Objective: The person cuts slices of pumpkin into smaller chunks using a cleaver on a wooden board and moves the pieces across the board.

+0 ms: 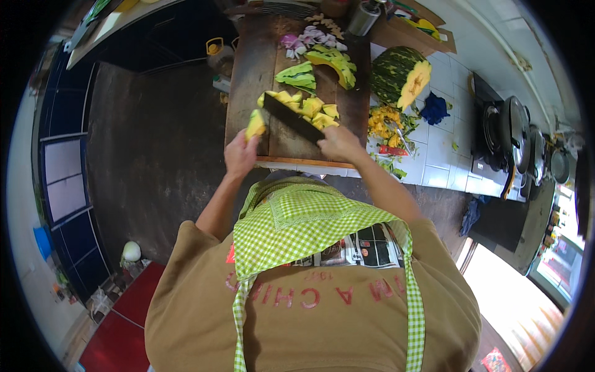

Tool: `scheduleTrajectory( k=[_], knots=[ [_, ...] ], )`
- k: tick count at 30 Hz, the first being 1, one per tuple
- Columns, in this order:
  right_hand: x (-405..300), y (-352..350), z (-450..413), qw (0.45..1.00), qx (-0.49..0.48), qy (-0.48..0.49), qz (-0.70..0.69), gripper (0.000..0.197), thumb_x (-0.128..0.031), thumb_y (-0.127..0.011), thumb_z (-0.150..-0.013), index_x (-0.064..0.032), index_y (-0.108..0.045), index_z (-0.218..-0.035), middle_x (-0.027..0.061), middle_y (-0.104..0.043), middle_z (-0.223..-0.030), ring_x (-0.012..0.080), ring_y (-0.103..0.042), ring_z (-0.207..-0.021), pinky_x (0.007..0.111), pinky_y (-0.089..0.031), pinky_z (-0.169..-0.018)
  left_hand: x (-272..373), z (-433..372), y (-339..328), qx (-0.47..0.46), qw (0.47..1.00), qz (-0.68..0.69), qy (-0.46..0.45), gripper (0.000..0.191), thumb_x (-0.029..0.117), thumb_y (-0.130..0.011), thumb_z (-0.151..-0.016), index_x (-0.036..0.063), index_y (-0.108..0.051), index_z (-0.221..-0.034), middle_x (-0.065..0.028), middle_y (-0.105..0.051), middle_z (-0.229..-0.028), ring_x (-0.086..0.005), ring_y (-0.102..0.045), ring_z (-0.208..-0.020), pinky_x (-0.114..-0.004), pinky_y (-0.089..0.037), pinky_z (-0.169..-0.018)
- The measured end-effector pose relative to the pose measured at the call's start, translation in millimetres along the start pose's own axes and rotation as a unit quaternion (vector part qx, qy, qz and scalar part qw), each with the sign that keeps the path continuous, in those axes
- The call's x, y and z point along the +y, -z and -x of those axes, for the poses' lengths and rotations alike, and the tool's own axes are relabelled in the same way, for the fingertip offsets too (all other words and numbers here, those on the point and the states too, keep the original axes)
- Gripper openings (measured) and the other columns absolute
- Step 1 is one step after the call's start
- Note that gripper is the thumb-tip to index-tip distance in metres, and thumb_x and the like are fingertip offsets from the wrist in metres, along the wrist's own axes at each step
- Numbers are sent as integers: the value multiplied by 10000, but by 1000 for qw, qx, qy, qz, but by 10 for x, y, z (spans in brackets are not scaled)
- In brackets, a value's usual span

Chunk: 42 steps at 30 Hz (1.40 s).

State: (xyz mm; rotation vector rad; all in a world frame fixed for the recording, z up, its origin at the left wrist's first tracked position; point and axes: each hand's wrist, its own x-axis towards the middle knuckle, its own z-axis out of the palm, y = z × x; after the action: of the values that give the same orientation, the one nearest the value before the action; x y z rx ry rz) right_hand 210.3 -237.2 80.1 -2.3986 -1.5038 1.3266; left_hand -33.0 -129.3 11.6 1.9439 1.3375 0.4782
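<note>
My left hand (241, 154) grips a wedge of pumpkin (255, 124) with yellow flesh, held up near the left side of a wooden cutting board (251, 69). In my right hand (340, 143) is a dark, broad-bladed cleaver (293, 118), its blade slanting up and left from my fist. Cut pumpkin chunks (312, 107) lie just beyond the blade. Farther back on the board rest a green-skinned pumpkin piece (297, 76) and a curved pumpkin slice (337, 65). Behind them is a pile of peeled purple-and-white cloves or shallots (316, 39).
A large cut pumpkin (400, 74) sits on the white tiled counter (434, 158), right of the board. Nearby are scooped orange pulp (383, 122), a red-handled peeler or knife (393, 150) and a blue cloth (435, 108). Farther right, a lidded wok (513, 135) stands on the stove.
</note>
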Motion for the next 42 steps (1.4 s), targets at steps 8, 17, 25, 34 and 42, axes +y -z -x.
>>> scheduleTrajectory(
  k=[8,17,25,34,42],
  knots=[
    [182,228,-59,992,115,1,42,290,-238,-567,-799,-29,-642,-987,243,-645,-934,406,-617,-906,482,-485,-810,313,172,-506,41,980,-61,-184,362,214,-614,-841,88,-520,-1167,-157,-555,-1007,-355,-596,-832,-432,-494,-667],
    [42,0,-16,988,150,24,19,353,-167,-515,-746,-90,-653,-1061,241,-649,-907,394,-623,-896,478,-489,-808,133,40,-466,33,982,-36,-181,356,145,-658,-799,52,-544,-1123,-178,-555,-1070,-377,-556,-941,-426,-476,-786],
    [-189,12,-16,989,137,44,45,424,-129,-507,-719,-128,-649,-1119,233,-653,-891,375,-634,-868,467,-500,-780,63,-69,-544,50,986,-2,-160,389,139,-668,-794,16,-540,-1140,-185,-563,-1051,-382,-542,-978,-415,-465,-825],
    [-354,60,-33,987,130,58,69,415,-123,-533,-714,-146,-655,-1110,216,-659,-849,367,-643,-817,463,-509,-747,194,-40,-624,40,971,50,-232,241,67,-653,-792,10,-535,-995,-169,-558,-1012,-370,-533,-941,-409,-455,-798],
    [-407,6,-210,987,110,43,107,339,-149,-551,-749,-96,-672,-1060,231,-655,-886,380,-641,-858,459,-510,-769,187,-22,-646,18,973,41,-225,221,39,-651,-778,12,-533,-963,-177,-556,-1000,-367,-541,-914,-408,-461,-785]
  ],
)
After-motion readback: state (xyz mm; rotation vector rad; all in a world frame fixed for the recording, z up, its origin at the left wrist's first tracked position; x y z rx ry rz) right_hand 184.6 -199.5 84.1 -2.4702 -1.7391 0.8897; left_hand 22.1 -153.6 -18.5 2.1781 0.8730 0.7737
